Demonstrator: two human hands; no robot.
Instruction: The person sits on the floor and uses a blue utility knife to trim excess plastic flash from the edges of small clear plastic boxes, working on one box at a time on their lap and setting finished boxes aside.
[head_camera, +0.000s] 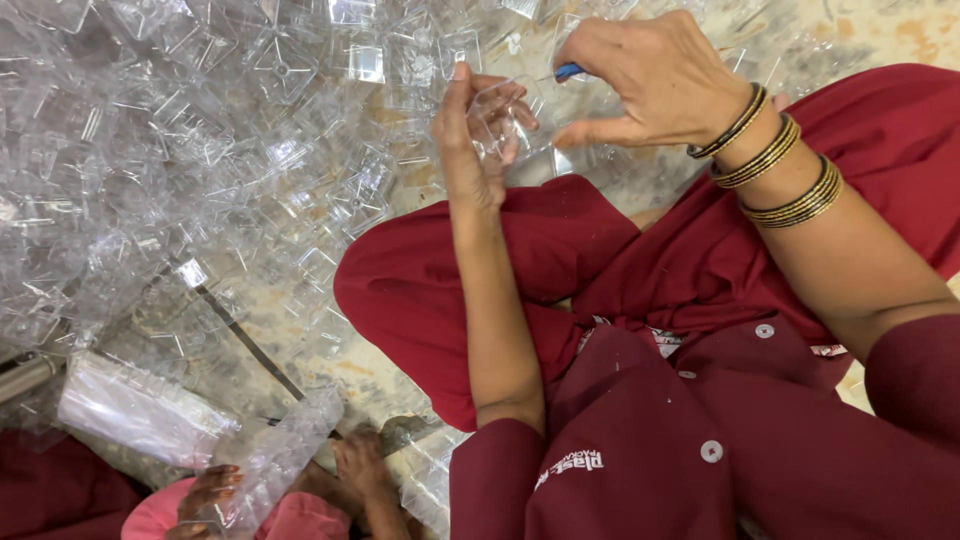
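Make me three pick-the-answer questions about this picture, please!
1. Where is the big pile of clear plastic pieces?
A. on the floor, in front of the person
B. on a shelf
C. in a box

2. What colour is the person's buttoned garment?
A. green
B. dark red
C. white

3. What is the left hand doing?
A. lying flat
B. holding a clear plastic piece
C. pointing

Answers: 1 A, the pile spreads over the floor ahead; 2 B, the cloth is dark red; 3 B, its fingers curl around the clear piece.
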